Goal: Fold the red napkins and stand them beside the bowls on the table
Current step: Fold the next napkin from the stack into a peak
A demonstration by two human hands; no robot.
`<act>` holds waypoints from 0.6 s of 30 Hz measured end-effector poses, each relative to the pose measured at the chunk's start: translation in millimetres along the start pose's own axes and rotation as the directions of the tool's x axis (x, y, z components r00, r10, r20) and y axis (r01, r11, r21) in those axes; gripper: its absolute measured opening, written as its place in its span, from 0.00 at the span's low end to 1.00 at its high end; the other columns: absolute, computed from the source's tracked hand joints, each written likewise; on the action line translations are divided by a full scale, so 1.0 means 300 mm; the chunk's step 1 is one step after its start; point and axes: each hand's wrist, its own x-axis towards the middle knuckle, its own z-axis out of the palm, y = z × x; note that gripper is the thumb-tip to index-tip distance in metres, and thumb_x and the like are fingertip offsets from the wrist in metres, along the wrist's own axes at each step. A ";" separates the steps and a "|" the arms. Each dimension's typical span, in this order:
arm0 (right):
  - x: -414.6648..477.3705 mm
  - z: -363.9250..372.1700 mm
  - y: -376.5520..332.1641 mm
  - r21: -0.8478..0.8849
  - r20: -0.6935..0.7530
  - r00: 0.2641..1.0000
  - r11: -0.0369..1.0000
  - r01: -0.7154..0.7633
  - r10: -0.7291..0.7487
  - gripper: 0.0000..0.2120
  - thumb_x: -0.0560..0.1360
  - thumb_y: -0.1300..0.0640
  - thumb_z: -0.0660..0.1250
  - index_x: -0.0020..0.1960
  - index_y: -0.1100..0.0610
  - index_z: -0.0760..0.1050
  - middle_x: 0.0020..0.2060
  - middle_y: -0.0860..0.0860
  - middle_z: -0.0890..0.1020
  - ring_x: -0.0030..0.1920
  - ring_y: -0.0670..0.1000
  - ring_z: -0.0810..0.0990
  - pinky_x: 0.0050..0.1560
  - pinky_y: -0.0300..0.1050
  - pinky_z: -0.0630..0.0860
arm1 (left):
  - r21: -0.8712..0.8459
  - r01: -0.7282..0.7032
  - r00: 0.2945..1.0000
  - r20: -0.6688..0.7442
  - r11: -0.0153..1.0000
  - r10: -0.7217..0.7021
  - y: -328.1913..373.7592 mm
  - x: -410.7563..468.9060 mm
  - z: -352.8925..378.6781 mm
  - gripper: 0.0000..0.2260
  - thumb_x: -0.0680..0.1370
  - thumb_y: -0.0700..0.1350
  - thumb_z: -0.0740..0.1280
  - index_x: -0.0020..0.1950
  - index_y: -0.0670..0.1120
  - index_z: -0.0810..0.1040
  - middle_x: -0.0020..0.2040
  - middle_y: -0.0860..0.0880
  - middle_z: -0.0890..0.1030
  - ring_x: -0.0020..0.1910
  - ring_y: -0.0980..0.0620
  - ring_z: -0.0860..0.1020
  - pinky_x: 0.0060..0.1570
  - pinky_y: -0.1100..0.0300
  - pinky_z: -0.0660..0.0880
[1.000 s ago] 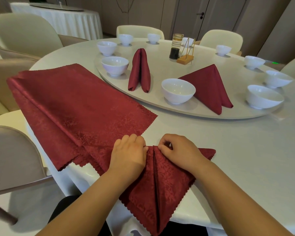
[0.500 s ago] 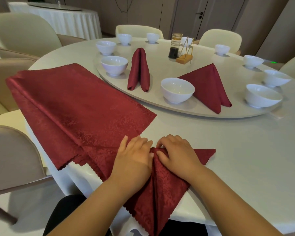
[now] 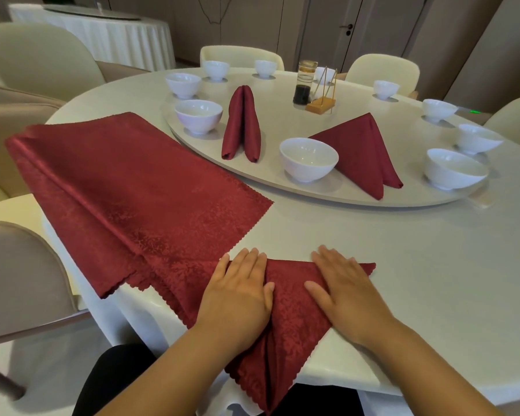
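Red napkin point(image 3: 291, 310) lies flat at the near edge of the table point(image 3: 403, 259), folded to a point with a centre crease; its lower tip hangs over the edge, and its right corner pokes out past the right hand point(image 3: 345, 292); left hand point(image 3: 237, 292) is flat, fingers straight, pressing the left flap; right hand does likewise on the right flap; thumbs sit either side of the crease, apart; the napkin's left side overlaps the unfolded napkin stack point(image 3: 126, 187), which drapes off the table's left edge; bare tabletop lies right of the right hand and between the fingertips and the turntable rim point(image 3: 342, 201); on the turntable, a narrow folded napkin point(image 3: 242, 127) stands just right of the left bowl point(image 3: 198, 115); a wide folded napkin point(image 3: 364, 154) stands just beside the nearest bowl point(image 3: 308, 159); more bowls ring the far rim.
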 end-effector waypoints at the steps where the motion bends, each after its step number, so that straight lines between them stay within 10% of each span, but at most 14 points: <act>1: -0.014 -0.006 0.023 0.011 -0.012 0.999 0.999 -0.047 0.047 0.47 0.62 0.27 0.23 0.75 0.49 0.40 0.75 0.46 0.43 0.74 0.44 0.40 0.67 0.37 0.33 | -0.011 0.006 1.000 -0.004 1.000 -0.006 -0.004 0.000 0.004 0.22 0.71 0.49 0.53 0.49 0.40 0.83 0.48 0.46 0.84 0.48 0.50 0.82 0.49 0.49 0.76; 7: -0.070 -0.036 0.043 -0.015 -0.032 0.972 0.972 -0.234 0.234 0.26 0.81 0.47 0.43 0.75 0.53 0.40 0.75 0.50 0.43 0.74 0.47 0.40 0.70 0.45 0.33 | -0.008 0.034 0.997 0.069 0.999 -0.033 0.008 0.007 -0.025 0.40 0.68 0.55 0.32 0.72 0.42 0.63 0.72 0.46 0.64 0.71 0.52 0.62 0.67 0.58 0.44; 11: -0.001 -0.057 -0.073 0.142 -0.250 0.968 0.990 0.002 0.034 0.27 0.76 0.52 0.42 0.75 0.55 0.50 0.75 0.50 0.49 0.75 0.47 0.46 0.68 0.36 0.34 | -0.134 0.075 0.995 -0.059 0.988 -0.083 0.007 -0.002 -0.020 0.23 0.72 0.51 0.53 0.52 0.40 0.82 0.48 0.46 0.83 0.48 0.52 0.82 0.60 0.58 0.70; 18: 0.049 0.040 -0.205 0.205 -0.143 0.981 0.966 0.161 -0.133 0.35 0.66 0.44 0.30 0.74 0.45 0.40 0.74 0.43 0.51 0.73 0.41 0.48 0.65 0.34 0.32 | -0.226 0.103 0.957 -0.243 0.969 -0.159 -0.001 -0.013 0.000 0.19 0.72 0.42 0.55 0.51 0.36 0.81 0.47 0.43 0.83 0.46 0.48 0.82 0.58 0.54 0.62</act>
